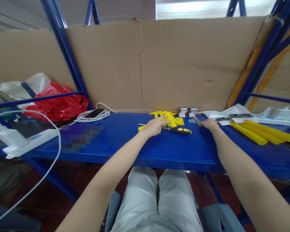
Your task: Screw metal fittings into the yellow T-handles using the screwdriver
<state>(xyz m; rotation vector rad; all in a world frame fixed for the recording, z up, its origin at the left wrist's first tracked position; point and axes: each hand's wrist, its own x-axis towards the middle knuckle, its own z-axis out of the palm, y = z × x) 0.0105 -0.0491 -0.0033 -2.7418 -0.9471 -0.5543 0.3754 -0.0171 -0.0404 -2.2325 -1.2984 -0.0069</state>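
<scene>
My left hand (154,126) reaches onto a pile of small yellow plastic pieces (176,121), fingers stretched out over them. Beside it lies a screwdriver (181,130) with a black and yellow handle, its shaft pointing left, partly behind the hand. Another yellow piece (141,128) shows left of the wrist. My right hand (210,124) is closed at the edge of a small grey flat piece (197,121), whose exact kind I cannot make out; the fingertips are partly hidden. A scatter of tiny silvery parts (191,120), perhaps screws, lies just left of that piece.
Small white-and-black packs (187,112) are stacked at the back. Long yellow handles (268,132) and plastic packaging (236,111) lie right. To the left are a coiled white cable (93,116), a power strip (38,139) and a red bag (60,101). A cardboard panel (174,64) stands behind.
</scene>
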